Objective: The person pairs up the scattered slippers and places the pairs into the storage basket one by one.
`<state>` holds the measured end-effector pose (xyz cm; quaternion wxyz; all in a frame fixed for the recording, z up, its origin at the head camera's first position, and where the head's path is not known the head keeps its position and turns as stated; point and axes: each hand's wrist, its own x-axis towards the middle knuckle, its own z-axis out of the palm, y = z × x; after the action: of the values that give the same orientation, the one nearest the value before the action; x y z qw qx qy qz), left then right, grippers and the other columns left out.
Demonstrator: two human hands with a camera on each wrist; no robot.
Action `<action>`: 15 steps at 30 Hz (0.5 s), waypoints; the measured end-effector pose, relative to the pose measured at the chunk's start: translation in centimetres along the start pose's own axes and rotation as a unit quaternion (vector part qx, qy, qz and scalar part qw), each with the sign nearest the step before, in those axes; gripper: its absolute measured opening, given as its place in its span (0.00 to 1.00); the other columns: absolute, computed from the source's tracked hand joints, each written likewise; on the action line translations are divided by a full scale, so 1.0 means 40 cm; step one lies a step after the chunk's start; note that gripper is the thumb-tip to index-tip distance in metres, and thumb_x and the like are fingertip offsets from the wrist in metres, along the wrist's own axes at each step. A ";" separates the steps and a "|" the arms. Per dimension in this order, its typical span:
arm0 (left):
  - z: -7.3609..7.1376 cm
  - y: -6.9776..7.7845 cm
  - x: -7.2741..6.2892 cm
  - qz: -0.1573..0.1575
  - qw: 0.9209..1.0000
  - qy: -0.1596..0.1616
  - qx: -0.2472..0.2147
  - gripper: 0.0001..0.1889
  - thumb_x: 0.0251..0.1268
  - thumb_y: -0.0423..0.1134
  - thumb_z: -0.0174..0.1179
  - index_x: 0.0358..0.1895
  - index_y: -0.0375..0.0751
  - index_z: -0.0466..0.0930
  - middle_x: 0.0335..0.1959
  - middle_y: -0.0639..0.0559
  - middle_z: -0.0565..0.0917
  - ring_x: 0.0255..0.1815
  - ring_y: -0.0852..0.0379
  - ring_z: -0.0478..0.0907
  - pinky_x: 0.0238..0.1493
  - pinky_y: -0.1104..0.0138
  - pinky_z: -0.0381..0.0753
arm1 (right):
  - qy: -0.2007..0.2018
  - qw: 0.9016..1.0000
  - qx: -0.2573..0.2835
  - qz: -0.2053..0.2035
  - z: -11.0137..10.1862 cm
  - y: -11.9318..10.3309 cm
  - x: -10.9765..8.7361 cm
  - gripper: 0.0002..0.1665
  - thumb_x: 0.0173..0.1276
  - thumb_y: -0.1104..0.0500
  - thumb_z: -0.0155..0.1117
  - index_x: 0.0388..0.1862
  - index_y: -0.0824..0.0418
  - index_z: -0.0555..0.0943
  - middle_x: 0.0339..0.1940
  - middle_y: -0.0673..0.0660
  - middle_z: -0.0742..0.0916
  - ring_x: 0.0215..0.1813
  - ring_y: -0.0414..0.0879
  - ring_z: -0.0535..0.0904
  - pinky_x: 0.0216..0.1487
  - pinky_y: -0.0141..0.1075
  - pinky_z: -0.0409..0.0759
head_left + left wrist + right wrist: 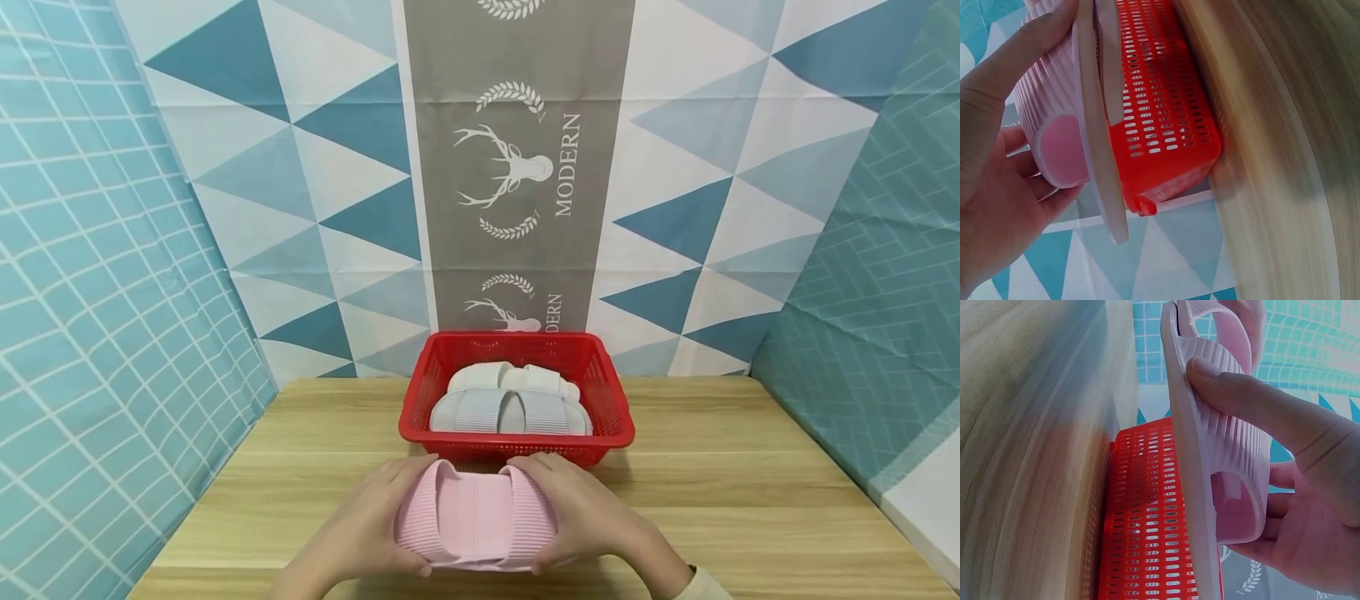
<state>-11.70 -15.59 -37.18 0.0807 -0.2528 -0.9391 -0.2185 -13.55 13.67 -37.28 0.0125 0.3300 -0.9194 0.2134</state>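
A pair of pink slippers (474, 521) with ribbed straps lies lengthwise between my two hands, in front of a red basket (517, 442). My left hand (369, 521) grips the strap at the left end, thumb at the near side and fingers over the far side. At the other end, my right hand (588, 508) holds the second ribbed strap the same way. Both wrist views show the pink soles (1104, 169) standing on edge, raised off the tabletop (1029, 456). Inside the basket sit grey slippers (512, 412), with white slippers (487, 375) behind them.
The basket stands toward the back of the wooden table (322, 467), close to a wall covering (517, 167) with triangles and a deer print. Blue tiled sheeting (97, 292) borders the left side. A green herringbone sheet (862, 333) runs along the right.
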 end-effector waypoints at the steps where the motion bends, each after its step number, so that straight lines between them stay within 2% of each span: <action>1: 0.001 0.001 0.000 0.002 1.000 0.002 0.001 0.57 0.20 0.56 0.81 0.67 0.55 0.65 0.59 0.62 0.75 0.60 0.58 0.69 0.54 0.49 0.80 | 0.000 1.000 0.001 0.002 0.001 0.000 0.000 0.60 0.32 0.36 0.81 0.67 0.48 0.67 0.61 0.43 0.78 0.62 0.42 0.72 0.64 0.48 0.77; 12: 0.001 0.005 0.006 0.012 0.999 0.027 0.023 0.57 0.18 0.53 0.82 0.67 0.52 0.66 0.59 0.60 0.76 0.60 0.59 0.71 0.57 0.51 0.78 | 0.022 1.000 -0.017 0.003 0.006 -0.001 0.004 0.61 0.30 0.36 0.82 0.67 0.47 0.67 0.60 0.42 0.78 0.61 0.42 0.72 0.63 0.49 0.77; 15: 0.003 0.006 0.008 0.010 0.999 0.024 0.022 0.57 0.17 0.53 0.82 0.66 0.52 0.66 0.59 0.60 0.76 0.60 0.58 0.71 0.58 0.51 0.78 | 0.020 1.000 -0.017 0.003 0.007 0.000 0.005 0.61 0.30 0.36 0.82 0.67 0.48 0.67 0.60 0.43 0.78 0.62 0.42 0.72 0.63 0.49 0.76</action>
<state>-11.85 -15.22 -37.10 0.1112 -0.2547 -0.9390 -0.2026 -13.69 13.44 -37.48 0.0355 0.3226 -0.9235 0.2046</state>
